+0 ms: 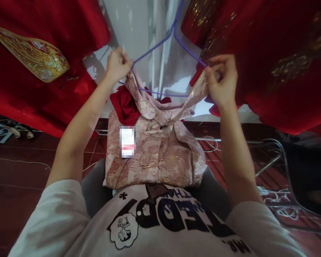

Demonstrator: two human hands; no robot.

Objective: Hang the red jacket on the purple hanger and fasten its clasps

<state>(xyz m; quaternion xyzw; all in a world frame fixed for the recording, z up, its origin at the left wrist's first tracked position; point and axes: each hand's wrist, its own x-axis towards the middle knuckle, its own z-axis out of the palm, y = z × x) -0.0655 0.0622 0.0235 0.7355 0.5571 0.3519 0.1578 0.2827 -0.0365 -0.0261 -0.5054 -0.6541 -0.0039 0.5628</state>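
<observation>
A pink and gold brocade dress lies bunched across my lap, its upper part lifted toward a purple wire hanger. My left hand pinches one strap of the dress at the hanger's left shoulder. At the right shoulder, my right hand grips the other strap against the wire. The hanger's lower bar runs behind the raised neckline. A dark red fabric flower sits on the dress's left side, above a white tag whose print is blurred out.
Red garments with gold decoration hang at the left and right. A chair with a metal frame stands at the right, with white cables beneath it. Shoes rest on the dark red tiled floor at left.
</observation>
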